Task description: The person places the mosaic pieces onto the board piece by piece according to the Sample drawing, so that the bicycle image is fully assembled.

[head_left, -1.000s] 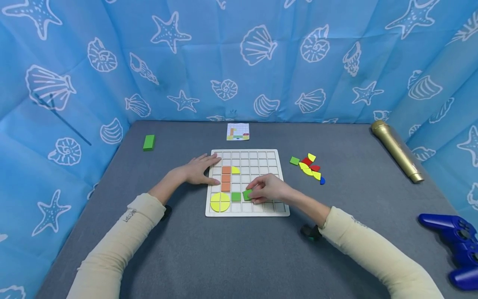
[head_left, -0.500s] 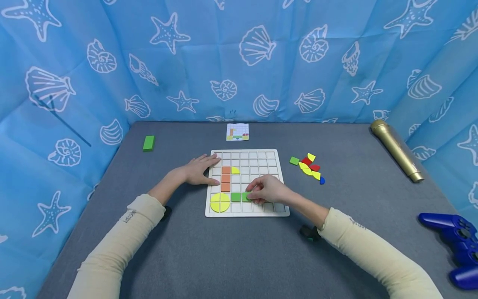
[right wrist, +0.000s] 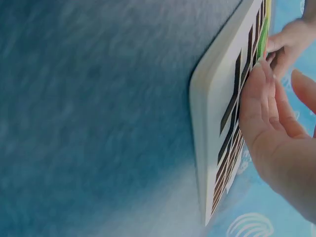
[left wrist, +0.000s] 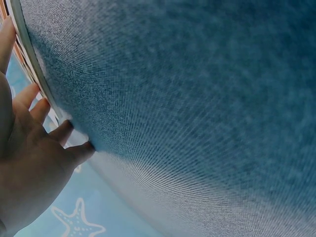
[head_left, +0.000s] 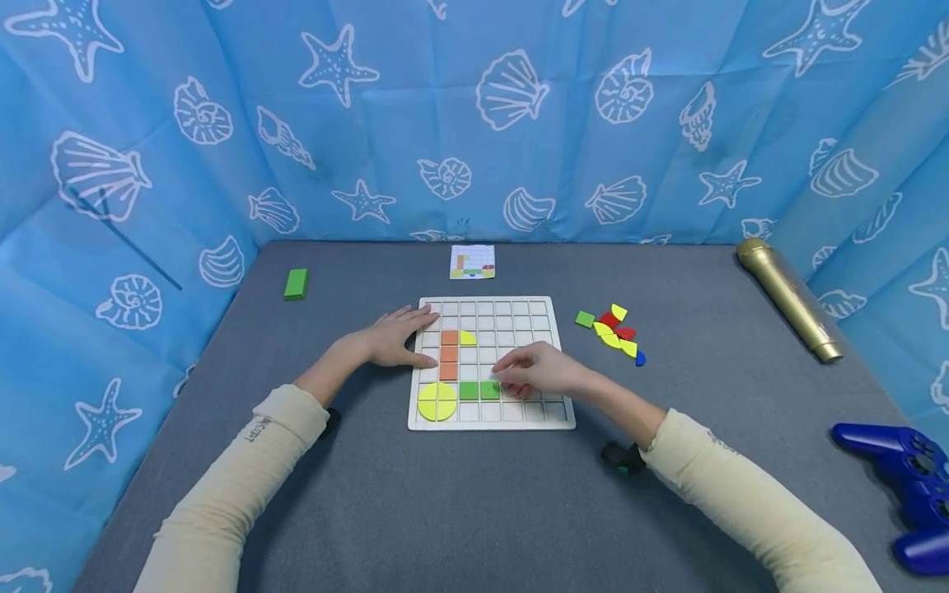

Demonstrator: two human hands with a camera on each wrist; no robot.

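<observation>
A green square tile (head_left: 490, 390) is laid in a cell of a white grid board (head_left: 485, 426), just to the right of a second green tile (head_left: 469, 391). Its right end is reached by the fingertips of the right hand (head_left: 541, 369); the thumb is held apart from the fingers, and whether the tile is touched cannot be told. Left of the green pair, a yellow disc (head_left: 427, 394) is formed from quarter pieces. Above the disc's right half, three orange tiles (head_left: 448, 354) are stacked in a column, with a yellow quarter (head_left: 468, 338) set beside the top one. The board's left edge is touched by the left hand (head_left: 389, 338), its fingers spread.

Beyond the board's right edge, red, yellow and blue pieces (head_left: 628, 348) are scattered near a loose green square (head_left: 585, 319). A printed card (head_left: 472, 262) is placed behind the board, and a green block (head_left: 296, 284) farther left. On the right of the grey worktop (head_left: 445, 511), a golden microphone (head_left: 789, 301) and a blue game controller (head_left: 919, 465) are seen. The worktop is backed by a blue shell-patterned curtain (head_left: 474, 107).
</observation>
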